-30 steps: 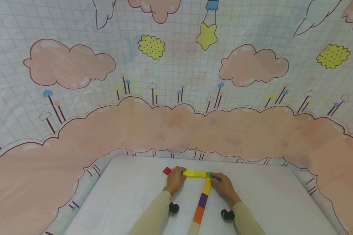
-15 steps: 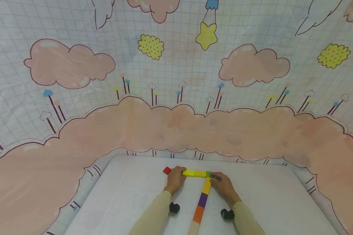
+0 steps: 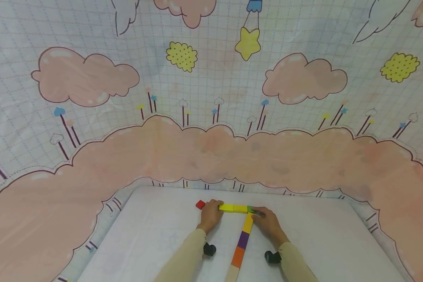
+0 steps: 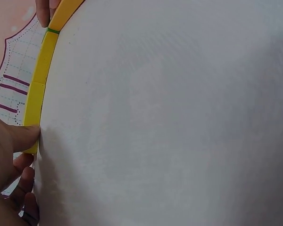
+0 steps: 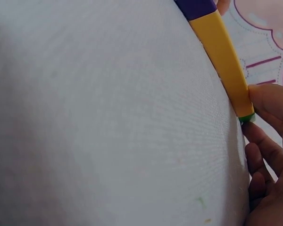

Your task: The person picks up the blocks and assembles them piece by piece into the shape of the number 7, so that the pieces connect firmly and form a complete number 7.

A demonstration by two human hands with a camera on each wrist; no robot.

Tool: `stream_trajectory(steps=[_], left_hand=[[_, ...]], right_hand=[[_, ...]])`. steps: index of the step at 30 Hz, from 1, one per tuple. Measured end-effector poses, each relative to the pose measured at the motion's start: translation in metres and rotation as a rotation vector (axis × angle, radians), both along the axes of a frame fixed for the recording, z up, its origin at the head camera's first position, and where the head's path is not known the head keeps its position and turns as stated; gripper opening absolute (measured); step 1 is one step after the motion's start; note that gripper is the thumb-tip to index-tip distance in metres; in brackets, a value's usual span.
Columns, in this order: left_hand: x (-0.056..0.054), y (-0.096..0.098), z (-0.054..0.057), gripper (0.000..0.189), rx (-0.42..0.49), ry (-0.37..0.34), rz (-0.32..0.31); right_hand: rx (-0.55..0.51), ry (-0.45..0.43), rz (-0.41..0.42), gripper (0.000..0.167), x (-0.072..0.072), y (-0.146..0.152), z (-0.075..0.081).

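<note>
Two bright yellow blocks (image 3: 233, 208) lie end to end near the table's far edge. My left hand (image 3: 210, 217) pinches the left end of this row, thumb along its side in the left wrist view. A green block (image 3: 250, 209) sits at the row's right end, mostly covered by fingers. My right hand (image 3: 269, 225) holds that corner, its thumb against the end of an amber-yellow block (image 5: 221, 61) and its index finger at the green one. From there a line runs toward me: amber-yellow, then a purple block (image 3: 243, 240), an orange block (image 3: 237, 257) and a beige block (image 3: 232, 273).
Just left of my left hand lies a red block (image 3: 200, 205). The white table (image 3: 155, 235) ends shortly beyond the yellow row, where a patterned cloth (image 3: 197, 156) hangs. Dark objects (image 3: 209, 250) show by both wrists.
</note>
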State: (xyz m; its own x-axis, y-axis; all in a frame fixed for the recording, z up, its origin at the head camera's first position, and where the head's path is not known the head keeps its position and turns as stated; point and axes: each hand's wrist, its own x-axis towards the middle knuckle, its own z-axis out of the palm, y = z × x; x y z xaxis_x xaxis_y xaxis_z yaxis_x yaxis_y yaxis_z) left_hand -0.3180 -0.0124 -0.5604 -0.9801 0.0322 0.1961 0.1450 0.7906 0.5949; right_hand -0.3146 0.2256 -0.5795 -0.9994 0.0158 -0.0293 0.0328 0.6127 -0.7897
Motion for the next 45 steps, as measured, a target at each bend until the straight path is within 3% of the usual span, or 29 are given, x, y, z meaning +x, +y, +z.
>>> stream_trajectory(steps=[12,29,41,45], left_hand=[[-0.001,-0.003,-0.005,0.035,-0.01,0.022,-0.01],[0.004,-0.015,-0.001,0.029,0.173,-0.04,-0.025],[0.015,-0.02,-0.001,0.029,0.204,-0.068,-0.032],[0.016,-0.025,-0.003,0.028,0.199,-0.04,-0.041]], right_hand=[[0.018,0.008,-0.002,0.033,0.002,-0.002,0.001],[0.026,0.018,-0.001,0.033,0.002,-0.002,-0.001],[-0.002,-0.01,-0.004,0.034,0.002,-0.001,-0.002],[0.001,-0.006,0.0,0.034,0.002,-0.001,0.0]])
